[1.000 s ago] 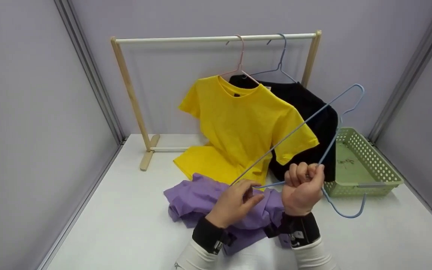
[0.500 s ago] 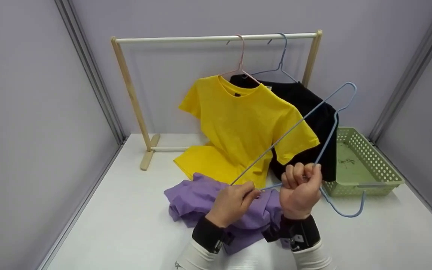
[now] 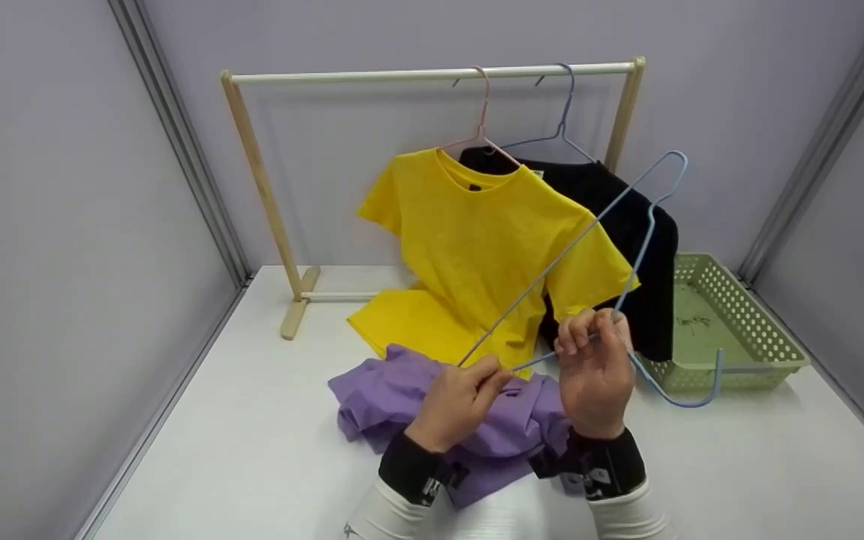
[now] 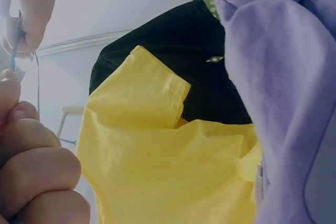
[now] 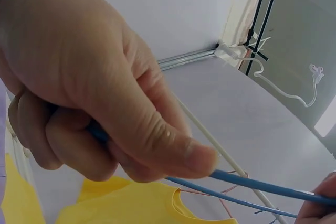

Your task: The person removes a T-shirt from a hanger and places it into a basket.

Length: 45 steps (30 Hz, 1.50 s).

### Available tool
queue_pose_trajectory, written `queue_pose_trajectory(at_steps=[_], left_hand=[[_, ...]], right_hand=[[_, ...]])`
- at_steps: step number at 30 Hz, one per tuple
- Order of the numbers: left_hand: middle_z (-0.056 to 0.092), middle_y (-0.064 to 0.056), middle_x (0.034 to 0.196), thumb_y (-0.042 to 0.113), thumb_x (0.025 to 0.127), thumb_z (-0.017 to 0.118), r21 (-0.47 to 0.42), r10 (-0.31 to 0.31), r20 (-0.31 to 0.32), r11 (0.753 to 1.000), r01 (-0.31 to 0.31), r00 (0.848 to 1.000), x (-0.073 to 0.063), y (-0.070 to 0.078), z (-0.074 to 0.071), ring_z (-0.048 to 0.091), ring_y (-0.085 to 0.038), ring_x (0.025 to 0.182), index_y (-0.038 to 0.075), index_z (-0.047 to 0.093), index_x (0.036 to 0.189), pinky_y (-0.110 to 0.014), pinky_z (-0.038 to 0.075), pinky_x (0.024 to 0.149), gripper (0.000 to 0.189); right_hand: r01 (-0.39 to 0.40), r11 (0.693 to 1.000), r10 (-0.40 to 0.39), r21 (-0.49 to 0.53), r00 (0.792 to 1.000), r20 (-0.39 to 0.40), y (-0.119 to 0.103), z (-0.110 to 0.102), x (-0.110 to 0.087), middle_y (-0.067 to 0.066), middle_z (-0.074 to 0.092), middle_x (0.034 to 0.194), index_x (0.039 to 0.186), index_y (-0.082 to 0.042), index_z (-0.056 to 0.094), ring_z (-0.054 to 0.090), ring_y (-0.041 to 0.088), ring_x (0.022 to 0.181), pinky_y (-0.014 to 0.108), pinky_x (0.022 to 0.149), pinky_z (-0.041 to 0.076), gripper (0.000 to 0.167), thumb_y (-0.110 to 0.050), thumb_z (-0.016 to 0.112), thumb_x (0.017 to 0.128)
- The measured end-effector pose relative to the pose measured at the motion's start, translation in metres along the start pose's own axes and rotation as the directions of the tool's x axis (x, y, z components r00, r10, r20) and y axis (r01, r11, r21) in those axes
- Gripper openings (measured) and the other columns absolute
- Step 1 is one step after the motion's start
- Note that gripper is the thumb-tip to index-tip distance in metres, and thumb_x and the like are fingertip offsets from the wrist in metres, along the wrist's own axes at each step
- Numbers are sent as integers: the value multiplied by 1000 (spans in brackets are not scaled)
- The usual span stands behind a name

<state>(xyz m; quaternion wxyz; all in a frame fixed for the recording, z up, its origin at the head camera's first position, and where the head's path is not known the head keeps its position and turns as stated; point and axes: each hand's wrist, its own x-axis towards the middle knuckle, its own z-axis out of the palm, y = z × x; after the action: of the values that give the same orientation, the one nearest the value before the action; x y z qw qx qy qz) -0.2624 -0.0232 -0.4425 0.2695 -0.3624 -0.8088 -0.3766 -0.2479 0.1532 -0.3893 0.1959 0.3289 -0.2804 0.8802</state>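
Note:
A blue wire clothes hanger [image 3: 691, 405] is held sideways in front of me, its hook toward the lower right. My left hand [image 3: 453, 399] grips its lower left end. Near the neck, my right hand [image 3: 595, 379] pinches the wire with curled fingers; the right wrist view shows the blue wire [image 5: 257, 183] running out past the thumb. Below both hands, a crumpled purple garment [image 3: 376, 397] lies on the table, partly hidden by the left hand and the wrist straps. It also fills the right side of the left wrist view as purple cloth [image 4: 283, 66].
Behind, a wooden rack with a white rail [image 3: 357, 76] carries a yellow T-shirt [image 3: 477, 232] on a pink hanger [image 3: 483, 112] and a black shirt [image 3: 653, 300] on a blue one. A green perforated basket [image 3: 758, 315] stands at the right. Grey walls border the white table [image 3: 244, 450].
The left fingers have closed round the wire from a looser pose. The hanger's far end has swung left and slightly up, and the right hand has risen a little with it.

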Motion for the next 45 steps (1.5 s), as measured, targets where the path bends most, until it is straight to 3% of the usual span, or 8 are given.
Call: queue_pose_trajectory(at_steps=[7, 14, 25, 30, 33, 37, 40, 45], left_hand=[[29, 9, 65, 20, 104, 61, -146, -108, 1, 983, 107, 994, 1, 3, -9, 28, 0, 56, 8, 48, 77, -12, 20, 55, 32], [28, 9, 65, 13, 104, 60, -228, -183, -111, 961, 154, 977, 3, -5, -20, 25, 2, 55, 7, 43, 75, -15, 20, 54, 35], [34, 6, 58, 13, 109, 50, -438, -468, -230, 833, 338, 853, 1, -21, -48, 31, -2, 47, 1, 44, 77, -17, 24, 47, 35], [31, 8, 53, 16, 112, 41, -579, -548, -225, 740, 342, 806, 0, -28, -59, 26, -2, 42, 3, 39, 78, -16, 23, 42, 37], [29, 10, 52, 19, 113, 37, -662, -604, -203, 665, 346, 771, 0, -32, -64, 24, -1, 39, 9, 38, 78, -16, 21, 40, 37], [29, 9, 53, 21, 114, 31, -744, -668, -167, 568, 352, 725, -3, -37, -72, 22, -1, 38, 11, 37, 80, -16, 20, 38, 36], [29, 8, 53, 24, 115, 29, -749, -712, -148, 534, 392, 687, -5, -40, -79, 22, -2, 38, 11, 37, 79, -16, 20, 38, 39], [32, 7, 55, 32, 115, 28, -755, -778, -115, 473, 455, 617, -7, -44, -90, 24, -3, 39, 11, 38, 80, -17, 20, 37, 42]], right_hand=[[-36, 999, 39, -29, 991, 131, -3, -1, 0, 12, 61, 109, 123, -2, 49, 61, 23, 102, 30, 96, 51, 23, -4, 30, 110], [-115, 944, 146, -308, 986, 80, -3, -7, -1, 5, 67, 127, 133, -8, 54, 63, 19, 117, 30, 96, 53, 33, -1, 36, 106], [-251, 654, 341, -713, 940, -19, 23, -25, -3, 5, 62, 134, 142, -1, 46, 62, 21, 117, 25, 95, 53, 39, -3, 54, 103], [-150, 395, 423, -906, 906, 34, 51, -36, -16, 21, 54, 143, 146, 2, 44, 56, 32, 125, 42, 103, 48, 55, -10, 67, 97], [-106, 230, 560, -967, 827, 43, 65, -44, -29, 23, 45, 153, 151, -1, 39, 45, 41, 138, 59, 111, 40, 74, -27, 76, 93], [-48, 37, 771, -998, 637, -2, 74, -50, -49, 27, 33, 161, 159, -5, 28, 34, 48, 148, 66, 120, 29, 103, -50, 83, 84], [47, -66, 853, -997, 520, -32, 78, -50, -64, 26, 35, 161, 161, -10, 25, 37, 51, 145, 69, 117, 31, 115, -62, 84, 77], [300, -156, 905, -941, 425, -14, 79, -47, -80, 24, 41, 157, 163, -16, 19, 42, 48, 141, 68, 110, 40, 136, -73, 88, 61]])
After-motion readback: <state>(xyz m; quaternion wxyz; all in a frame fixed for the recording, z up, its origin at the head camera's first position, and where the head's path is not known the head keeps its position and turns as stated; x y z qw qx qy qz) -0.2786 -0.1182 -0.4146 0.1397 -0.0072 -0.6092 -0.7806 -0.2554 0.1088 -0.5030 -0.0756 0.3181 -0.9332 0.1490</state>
